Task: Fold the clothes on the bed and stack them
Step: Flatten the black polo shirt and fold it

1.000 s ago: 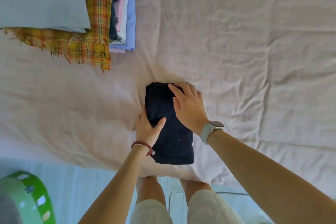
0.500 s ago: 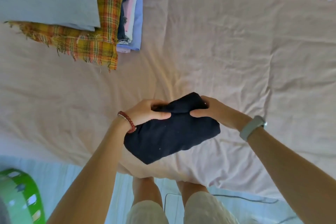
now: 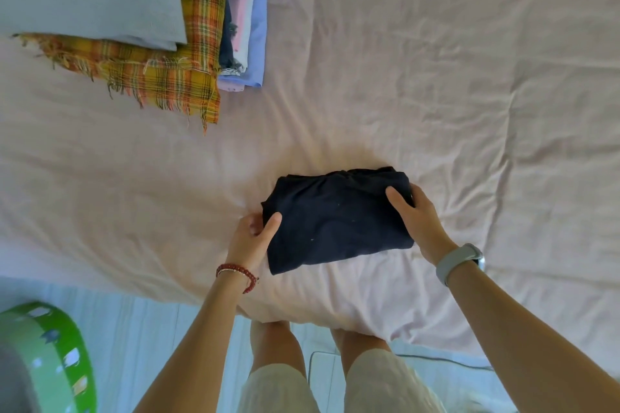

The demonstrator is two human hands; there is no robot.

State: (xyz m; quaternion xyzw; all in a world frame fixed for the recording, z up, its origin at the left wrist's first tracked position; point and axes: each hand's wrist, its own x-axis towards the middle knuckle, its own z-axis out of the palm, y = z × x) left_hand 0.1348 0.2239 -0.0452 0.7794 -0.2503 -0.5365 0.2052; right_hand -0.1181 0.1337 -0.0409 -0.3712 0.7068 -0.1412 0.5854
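**Both hands hold the dark folded cloth on the bed**

I see my left hand (image 3: 252,238) holding the left end of the dark blue folded cloth (image 3: 337,220). The thumb lies on top and the fingers curl under the edge. My right hand (image 3: 416,216) holds the right end the same way, thumb on top. Each grip is closed on the cloth.

The cloth is a soft, thick rectangle with small wrinkles along its far edge. It lies on the pink bed sheet (image 3: 436,94), near the close edge of the bed. The sheet is creased all over.

Far to the left sits a stack of folded clothes (image 3: 201,10): grey, fringed yellow plaid, pink and light blue.
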